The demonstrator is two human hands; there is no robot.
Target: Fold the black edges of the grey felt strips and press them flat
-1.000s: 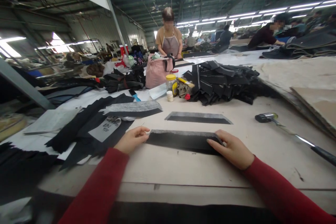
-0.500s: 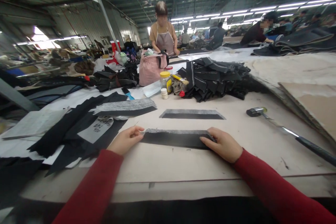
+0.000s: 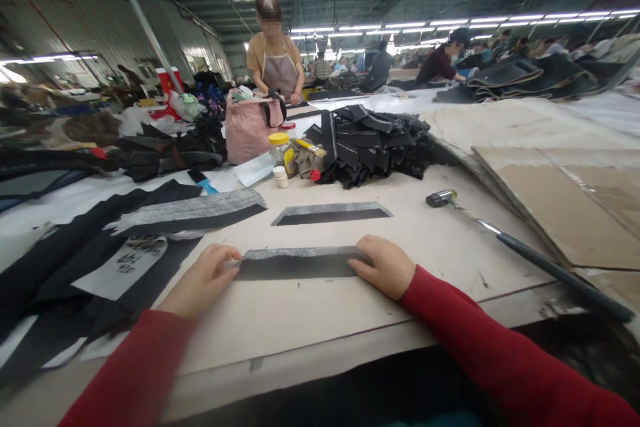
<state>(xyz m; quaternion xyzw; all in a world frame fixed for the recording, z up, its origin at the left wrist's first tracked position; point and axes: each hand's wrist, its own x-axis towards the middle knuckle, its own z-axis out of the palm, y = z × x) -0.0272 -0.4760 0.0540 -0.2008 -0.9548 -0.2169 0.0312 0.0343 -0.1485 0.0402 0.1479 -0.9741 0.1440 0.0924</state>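
Note:
A long black strip with a grey upper edge (image 3: 299, 263) lies flat on the beige table (image 3: 310, 320) in front of me. My left hand (image 3: 203, 280) pinches its left end, fingers closed on the edge. My right hand (image 3: 385, 265) grips its right end, fingers curled over it. Both sleeves are red. A second similar strip (image 3: 333, 213) lies just beyond, untouched. A wider grey-and-black strip (image 3: 195, 209) lies to the left on a heap of black pieces.
A hammer (image 3: 520, 247) lies at the right beside cardboard sheets (image 3: 565, 200). Behind stand a pile of black strips (image 3: 373, 143), a yellow-lidded jar (image 3: 280, 150), a small white pot (image 3: 281, 177) and a pink bag (image 3: 249, 130). A person in an apron (image 3: 274, 60) works across the table.
My view has swung to the right, so everything sits further left. Both hands keep their hold on the ends of the strip, which stays flat on the table.

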